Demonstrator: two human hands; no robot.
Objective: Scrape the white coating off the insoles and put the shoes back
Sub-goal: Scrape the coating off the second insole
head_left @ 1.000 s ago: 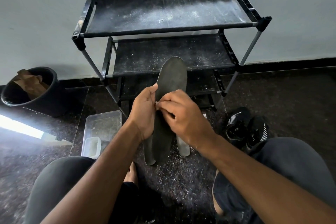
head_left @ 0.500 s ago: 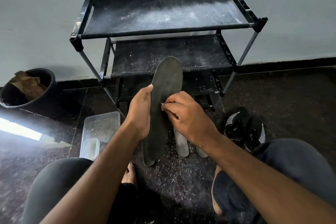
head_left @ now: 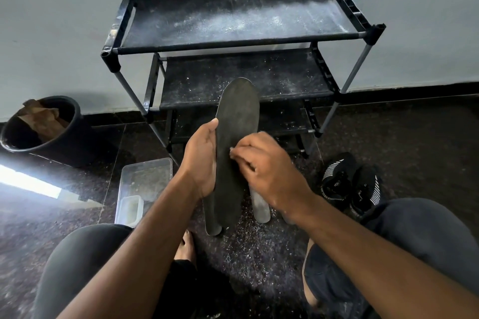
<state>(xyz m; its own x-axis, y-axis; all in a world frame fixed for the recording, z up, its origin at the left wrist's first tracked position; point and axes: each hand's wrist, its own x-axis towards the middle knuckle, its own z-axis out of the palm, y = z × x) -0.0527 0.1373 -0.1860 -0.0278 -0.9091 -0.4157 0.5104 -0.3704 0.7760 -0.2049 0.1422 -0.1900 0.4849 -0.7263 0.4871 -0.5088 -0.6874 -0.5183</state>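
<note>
A dark grey insole (head_left: pixel 237 122) stands upright in front of me, toe end up, its heel near the floor. My left hand (head_left: pixel 201 158) grips its left edge at mid-length. My right hand (head_left: pixel 264 171) is curled with the fingertips pressed on the insole's face, a small white fleck at the fingertips; it is blurred. A second, paler insole (head_left: pixel 259 207) lies on the floor behind my right hand, partly hidden. A pair of black shoes (head_left: pixel 350 184) with white stripes sits on the floor to the right.
A black three-tier shoe rack (head_left: pixel 233 44) dusted with white flakes stands against the wall. A clear plastic box (head_left: pixel 145 184) lies on the floor at left. A black bin (head_left: pixel 64 137) holds brown paper. White scrapings cover the dark floor (head_left: pixel 254 254) between my knees.
My left hand has slid to the insole's left edge and the insole has tilted slightly. My right hand has moved down and right across its face.
</note>
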